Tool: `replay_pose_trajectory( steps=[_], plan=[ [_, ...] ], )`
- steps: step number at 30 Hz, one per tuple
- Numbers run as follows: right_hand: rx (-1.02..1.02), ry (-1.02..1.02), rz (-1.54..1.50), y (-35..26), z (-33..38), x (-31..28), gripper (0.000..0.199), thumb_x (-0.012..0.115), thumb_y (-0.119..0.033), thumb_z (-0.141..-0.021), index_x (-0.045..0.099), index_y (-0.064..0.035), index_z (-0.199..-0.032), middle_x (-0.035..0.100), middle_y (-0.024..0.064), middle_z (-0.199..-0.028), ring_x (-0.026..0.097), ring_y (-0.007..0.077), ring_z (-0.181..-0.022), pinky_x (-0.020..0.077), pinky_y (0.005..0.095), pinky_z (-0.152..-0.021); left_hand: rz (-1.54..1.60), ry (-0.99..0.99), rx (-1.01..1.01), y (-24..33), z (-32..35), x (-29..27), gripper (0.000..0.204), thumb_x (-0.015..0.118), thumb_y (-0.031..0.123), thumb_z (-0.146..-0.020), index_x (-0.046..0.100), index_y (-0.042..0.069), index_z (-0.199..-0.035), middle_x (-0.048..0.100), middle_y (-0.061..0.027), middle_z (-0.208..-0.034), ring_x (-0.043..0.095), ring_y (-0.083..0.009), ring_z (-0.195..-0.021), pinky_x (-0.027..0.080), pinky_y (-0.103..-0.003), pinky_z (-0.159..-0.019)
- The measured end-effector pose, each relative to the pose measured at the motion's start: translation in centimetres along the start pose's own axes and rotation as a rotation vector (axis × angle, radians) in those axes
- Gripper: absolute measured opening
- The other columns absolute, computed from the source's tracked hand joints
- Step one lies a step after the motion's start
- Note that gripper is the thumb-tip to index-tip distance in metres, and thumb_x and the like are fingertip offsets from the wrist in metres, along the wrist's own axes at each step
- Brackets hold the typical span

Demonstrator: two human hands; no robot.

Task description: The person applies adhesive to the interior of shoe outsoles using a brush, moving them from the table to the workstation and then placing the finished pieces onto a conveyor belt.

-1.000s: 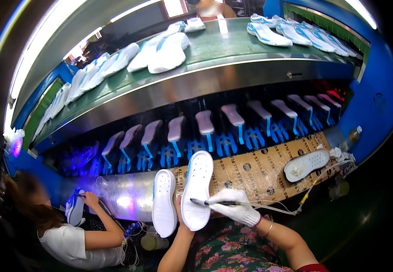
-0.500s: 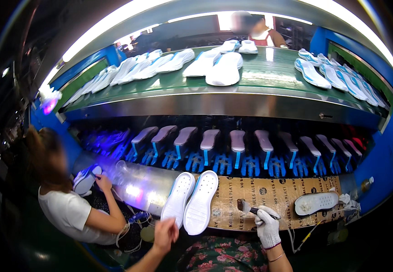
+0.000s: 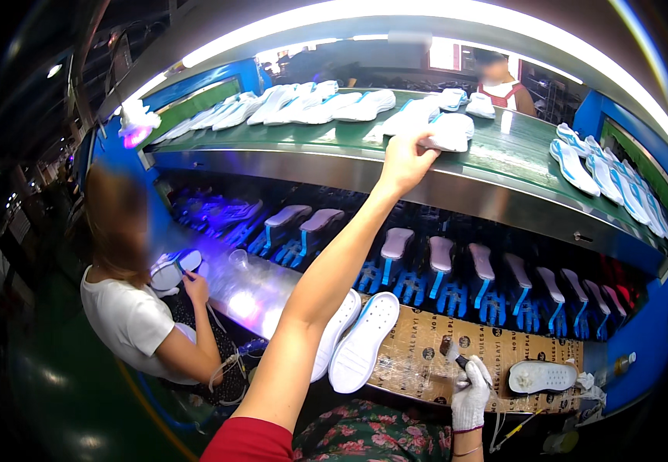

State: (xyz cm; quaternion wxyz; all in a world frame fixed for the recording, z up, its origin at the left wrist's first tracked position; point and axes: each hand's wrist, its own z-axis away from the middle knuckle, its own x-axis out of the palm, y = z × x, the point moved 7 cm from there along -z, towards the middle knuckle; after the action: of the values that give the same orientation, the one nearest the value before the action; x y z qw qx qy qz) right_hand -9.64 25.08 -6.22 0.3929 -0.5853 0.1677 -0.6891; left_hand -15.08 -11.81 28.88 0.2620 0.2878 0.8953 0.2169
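My left arm stretches up to the green shelf, where my left hand (image 3: 405,163) has its fingers bent round the near end of a white and blue shoe sole (image 3: 451,132). A second sole (image 3: 411,115) lies against it on the left. In its white glove, my right hand (image 3: 470,396) grips a brush (image 3: 452,351) with a dark handle, held above the cardboard. Between my arms rest two white soles with holes at one end; the right sole (image 3: 364,343) shows whole, while my left forearm partly covers the left sole (image 3: 337,333).
A greyish sole (image 3: 543,377) lies on the printed cardboard (image 3: 415,368) at right, beside a crumpled white cloth (image 3: 592,394). Below the shelf (image 3: 326,171) runs a row of shoe forms on blue stands. A co-worker (image 3: 137,316) handles a shoe at left; another person (image 3: 505,91) stands beyond.
My left hand has risen from beside the two near soles to the soles on the shelf. The view has turned left. The brush stays in my right hand.
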Motion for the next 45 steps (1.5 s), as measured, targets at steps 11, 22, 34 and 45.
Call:
replay_pose_trajectory(
  steps=[11,22,34,45],
  plan=[
    [-0.165,-0.058,-0.218,-8.2,-0.7,-1.3,0.025,0.062,-0.001,-0.096,0.063,0.0013,-0.121,0.062,0.0047,-0.092,0.056,0.0087,-0.065,0.0451,0.0200,-0.053,0.589,0.784,-0.123,4.2,18.6,-12.5,0.049,0.044,0.021,-0.092,0.047,0.000,-0.136,0.063,-0.0221,-0.120,0.065,-0.0294,-0.106,0.052,-0.040,-0.097],
    [-0.068,-0.244,-0.020,-7.9,9.8,6.3,0.019,0.064,0.003,-0.091,0.068,0.0071,-0.109,0.069,0.0121,-0.087,0.064,0.0144,-0.069,0.0498,0.0251,-0.062,1.168,-0.505,-1.188,-0.3,39.1,17.0,0.037,0.053,0.026,-0.099,0.064,-0.001,-0.122,0.070,-0.0134,-0.110,0.068,-0.0197,-0.097,0.054,-0.033,-0.087],
    [-0.316,-0.386,0.520,-7.9,8.5,6.1,0.018,0.072,-0.001,-0.087,0.075,0.0010,-0.105,0.070,0.0032,-0.089,0.061,0.0062,-0.075,0.0493,0.0216,-0.065,1.867,-0.480,-1.261,8.4,45.6,17.8,0.112,0.015,0.092,-0.082,0.045,0.004,-0.144,0.064,-0.0177,-0.121,0.069,-0.0348,-0.098,0.059,-0.045,-0.081],
    [-1.046,-0.486,1.004,-9.9,10.1,11.1,0.022,0.077,0.000,-0.075,0.076,-0.0022,-0.097,0.074,0.0147,-0.096,0.072,0.0267,-0.085,0.0569,0.0339,-0.075,2.290,-0.196,-0.969,10.2,41.2,16.4,0.104,0.012,0.088,-0.086,0.029,0.012,-0.155,0.048,-0.0140,-0.142,0.052,-0.0332,-0.123,0.043,-0.048,-0.104]
  ],
)
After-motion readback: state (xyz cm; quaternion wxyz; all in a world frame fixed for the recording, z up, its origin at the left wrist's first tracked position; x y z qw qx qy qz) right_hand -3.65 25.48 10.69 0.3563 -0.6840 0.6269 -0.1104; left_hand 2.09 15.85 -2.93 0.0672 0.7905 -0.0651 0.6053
